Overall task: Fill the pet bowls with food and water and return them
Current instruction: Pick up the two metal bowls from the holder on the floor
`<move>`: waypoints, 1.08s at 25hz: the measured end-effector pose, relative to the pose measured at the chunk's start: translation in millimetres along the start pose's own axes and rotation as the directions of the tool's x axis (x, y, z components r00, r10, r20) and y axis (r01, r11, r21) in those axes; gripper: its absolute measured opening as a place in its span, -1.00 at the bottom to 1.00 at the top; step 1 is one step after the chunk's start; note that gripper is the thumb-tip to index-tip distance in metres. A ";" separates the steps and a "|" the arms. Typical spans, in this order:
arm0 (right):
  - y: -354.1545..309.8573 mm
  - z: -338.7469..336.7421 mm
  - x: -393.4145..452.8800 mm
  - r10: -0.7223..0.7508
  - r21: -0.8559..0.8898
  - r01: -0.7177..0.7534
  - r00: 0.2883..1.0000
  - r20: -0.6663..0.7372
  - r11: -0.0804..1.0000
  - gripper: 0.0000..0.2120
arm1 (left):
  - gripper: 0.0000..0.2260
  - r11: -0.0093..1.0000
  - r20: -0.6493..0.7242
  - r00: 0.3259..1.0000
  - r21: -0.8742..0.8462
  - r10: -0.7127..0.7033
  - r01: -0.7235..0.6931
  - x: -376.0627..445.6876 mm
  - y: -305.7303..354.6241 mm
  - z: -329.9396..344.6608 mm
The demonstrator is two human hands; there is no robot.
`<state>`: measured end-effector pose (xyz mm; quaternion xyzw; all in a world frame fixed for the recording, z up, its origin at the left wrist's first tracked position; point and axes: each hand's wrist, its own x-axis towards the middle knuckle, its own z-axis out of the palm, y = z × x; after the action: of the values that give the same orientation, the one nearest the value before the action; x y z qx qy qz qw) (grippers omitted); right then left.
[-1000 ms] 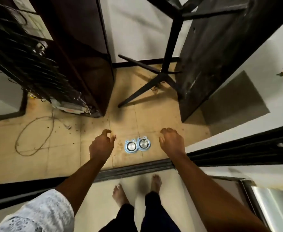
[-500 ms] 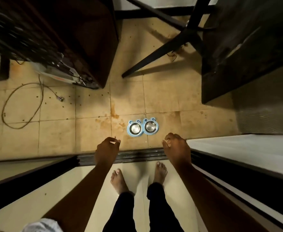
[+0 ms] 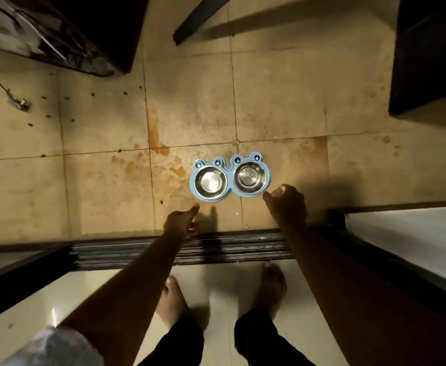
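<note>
A light-blue double pet feeder point(image 3: 230, 194) with frog-eye bumps lies on the stained tan floor tiles. Its left steel bowl point(image 3: 210, 181) and right steel bowl point(image 3: 251, 177) both look empty and shiny. My left hand point(image 3: 181, 221) hovers just below the feeder's left end, thumb stretched toward it, holding nothing. My right hand point(image 3: 286, 204) is beside the feeder's lower right corner, fingers loosely curled, apparently not touching it. Both arms reach down from above a door threshold.
A dark sliding-door track point(image 3: 185, 249) crosses the floor between my bare feet point(image 3: 171, 299) and the bowls. A dark cabinet point(image 3: 84, 30) stands at the upper left, a black stand leg point(image 3: 200, 19) at the top, dark furniture point(image 3: 427, 54) at the right. A cable plug point(image 3: 18, 103) lies at left.
The view has dropped closer to the floor and the bowls appear larger. Both hands have come nearer to the feeder, the right one reaching its lower right corner.
</note>
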<state>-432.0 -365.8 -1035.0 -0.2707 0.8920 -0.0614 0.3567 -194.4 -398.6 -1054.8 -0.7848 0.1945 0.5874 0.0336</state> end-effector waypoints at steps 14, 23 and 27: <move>26.5 108.3 87.9 0.122 0.063 -0.114 0.982 -0.143 0.992 -0.57 | -0.56 0.992 -0.065 0.995 -0.089 0.082 -0.088 114.9 16.0 45.6; 28.6 84.6 67.4 0.041 0.200 -0.007 0.985 -0.167 0.980 -0.80 | -0.68 0.980 -0.081 0.979 -0.060 0.185 -0.190 71.5 15.9 24.8; 22.3 51.2 33.5 0.086 0.384 -0.042 0.992 -0.096 0.922 -0.84 | -0.70 0.964 -0.012 0.968 -0.089 0.252 -0.252 10.6 19.7 -5.2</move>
<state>-427.6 -360.2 -1099.7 -0.1630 0.8899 -0.2370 0.3541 -194.0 -421.0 -1059.7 -0.7547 0.2660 0.5948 -0.0770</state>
